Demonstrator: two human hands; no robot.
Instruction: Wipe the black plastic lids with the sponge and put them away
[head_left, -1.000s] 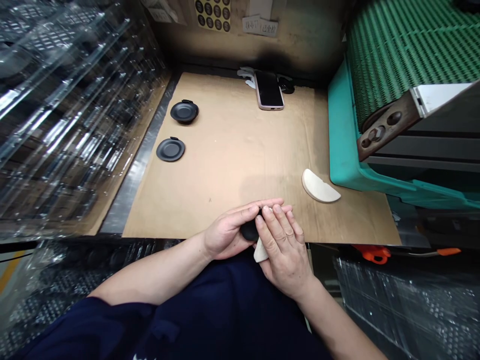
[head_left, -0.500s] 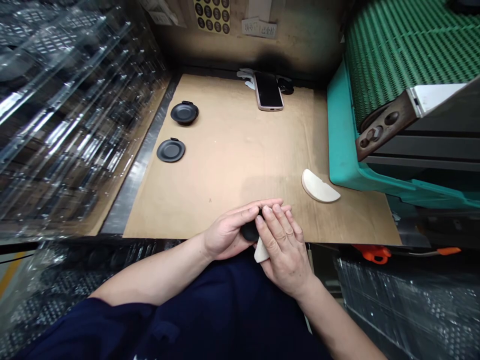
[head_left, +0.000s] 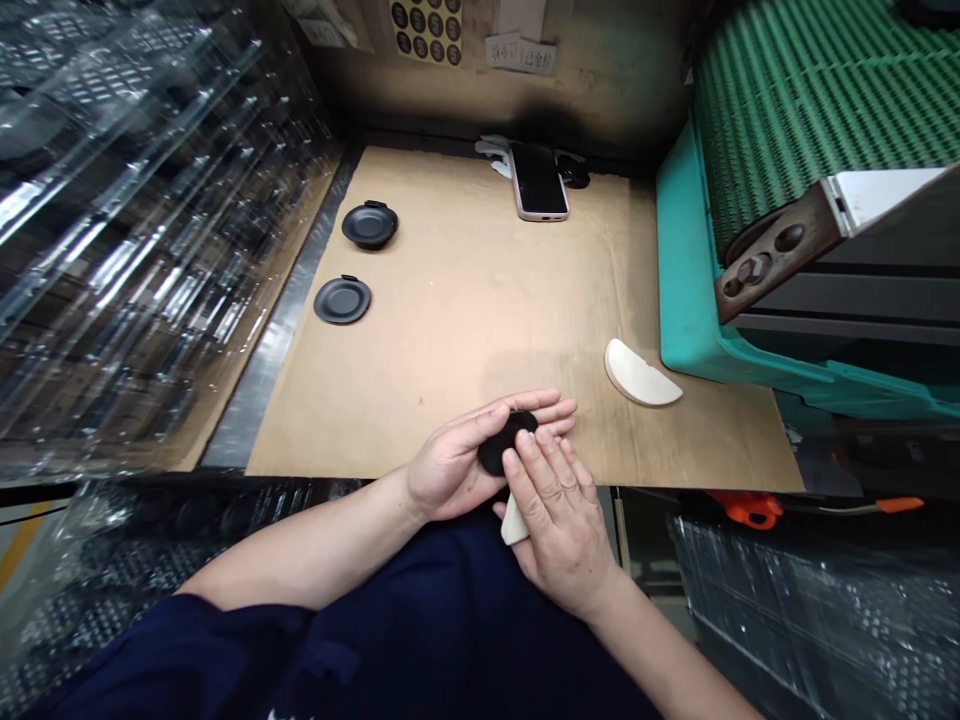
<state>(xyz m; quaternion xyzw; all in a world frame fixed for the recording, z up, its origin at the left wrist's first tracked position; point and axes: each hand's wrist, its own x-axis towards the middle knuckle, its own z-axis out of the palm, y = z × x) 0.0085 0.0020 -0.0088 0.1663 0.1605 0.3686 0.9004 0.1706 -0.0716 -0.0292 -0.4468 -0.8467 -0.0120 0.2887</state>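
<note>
My left hand (head_left: 457, 465) cradles a round matte black lid (head_left: 508, 441), its fingers reaching under and past it. My right hand (head_left: 551, 535) presses down on the lid's near edge and grips a white foam pad (head_left: 514, 522), whose lower end sticks out below the fingers. Part of the pad is hidden by that hand. A half-moon white pad (head_left: 639, 374) lies on the cardboard sheet (head_left: 465, 330) to the right of my hands. Further up the sheet rest two similar black lids (head_left: 370, 226) (head_left: 342, 301), out of reach of my fingers.
A phone (head_left: 538, 180) lies face up at the sheet's far edge beside white gloves (head_left: 493, 155). Stacked clear plastic trays (head_left: 150, 200) fill the left side. A green conveyor belt (head_left: 817, 110) with a teal frame (head_left: 686, 270) stands at right. An orange-handled tool (head_left: 750, 508) lies below the sheet's right edge.
My right hand has slid down and toward me across the lid, uncovering more of its black face. The white pad has moved with it. The other objects stay put.
</note>
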